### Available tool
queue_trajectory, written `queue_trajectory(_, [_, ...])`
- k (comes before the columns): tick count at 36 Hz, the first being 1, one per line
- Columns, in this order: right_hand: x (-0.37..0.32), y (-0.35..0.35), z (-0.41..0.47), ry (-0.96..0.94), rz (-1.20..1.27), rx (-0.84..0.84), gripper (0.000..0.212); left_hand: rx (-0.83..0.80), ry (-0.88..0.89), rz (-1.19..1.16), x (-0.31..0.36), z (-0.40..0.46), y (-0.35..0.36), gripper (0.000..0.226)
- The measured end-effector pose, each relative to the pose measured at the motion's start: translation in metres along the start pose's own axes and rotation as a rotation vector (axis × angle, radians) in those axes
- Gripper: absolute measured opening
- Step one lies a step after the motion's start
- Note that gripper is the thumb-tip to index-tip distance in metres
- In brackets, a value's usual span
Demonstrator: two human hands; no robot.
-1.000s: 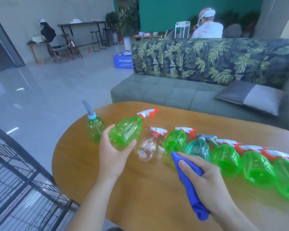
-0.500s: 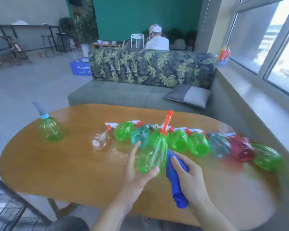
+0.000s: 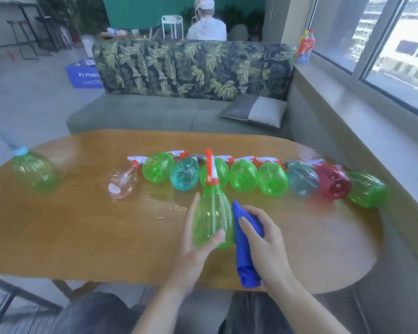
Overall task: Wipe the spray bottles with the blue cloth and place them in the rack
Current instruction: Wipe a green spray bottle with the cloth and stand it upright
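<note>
- Green translucent spray bottle [image 3: 211, 219], ribbed, orange-and-white trigger pointing far, gripped by the left hand [image 3: 193, 247].
- Blue cloth [image 3: 245, 251], bunched, clasped in the right hand [image 3: 267, 247] against the bottle's right side.

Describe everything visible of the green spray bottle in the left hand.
The translucent green plastic spray bottle looks empty, with faint ribs down its body and an orange-and-white trigger head pointing away from the person. The left hand grips its lower body above the wooden table. The blue cloth, held by the right hand, presses against its right side.
</note>
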State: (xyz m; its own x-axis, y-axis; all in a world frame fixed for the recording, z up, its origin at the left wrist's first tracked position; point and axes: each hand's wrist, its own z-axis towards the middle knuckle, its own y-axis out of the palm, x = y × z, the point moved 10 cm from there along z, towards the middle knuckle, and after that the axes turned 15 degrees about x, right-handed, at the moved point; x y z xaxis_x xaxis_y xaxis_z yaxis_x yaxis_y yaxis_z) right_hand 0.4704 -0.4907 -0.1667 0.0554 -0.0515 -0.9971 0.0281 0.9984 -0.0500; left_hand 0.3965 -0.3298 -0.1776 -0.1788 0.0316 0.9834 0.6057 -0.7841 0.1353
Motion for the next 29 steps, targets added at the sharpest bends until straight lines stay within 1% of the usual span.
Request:
queue_trajectory(6, [0.014, 0.001, -0.004, -0.015, -0.033, -0.02, 0.025, 0.03, -0.041, -0.075, -0.02, 0.0, 0.003, 0.085])
queue_trajectory(10, [0.009, -0.003, 0.003, -0.067, -0.076, -0.022, 0.026, 0.116, -0.076, -0.096, -0.023, 0.003, 0.0, 0.065])
queue_trajectory(13, [-0.018, -0.003, 0.015, -0.182, -0.071, -0.016, 0.027, 0.142, -0.094, -0.048, -0.026, 0.005, -0.003, 0.057])
queue_trajectory(15, [-0.039, 0.004, 0.025, -0.283, -0.101, -0.05, 0.028, 0.136, -0.12, -0.049, -0.029, 0.005, -0.002, 0.06])
queue_trajectory(17, [-0.053, 0.016, 0.034, -0.366, -0.175, -0.105, 0.027, 0.131, -0.121, -0.068, -0.031, 0.005, -0.002, 0.068])
queue_trajectory(20, [-0.054, 0.038, 0.041, -0.436, -0.281, -0.188, 0.026, 0.127, -0.11, -0.093, -0.03, 0.004, -0.001, 0.074])
queue_trajectory(24, [-0.042, 0.053, 0.037, -0.468, -0.383, -0.166, 0.029, 0.136, -0.087, -0.094, -0.03, 0.004, -0.001, 0.077])
queue_trajectory(26, [-0.038, 0.057, 0.027, -0.499, -0.41, -0.166, 0.031, 0.144, -0.088, -0.088, -0.03, 0.005, -0.001, 0.082])
queue_trajectory(29, [-0.041, 0.06, 0.011, -0.634, -0.426, -0.173, 0.036, 0.146, -0.107, -0.123, -0.034, 0.007, -0.002, 0.08])
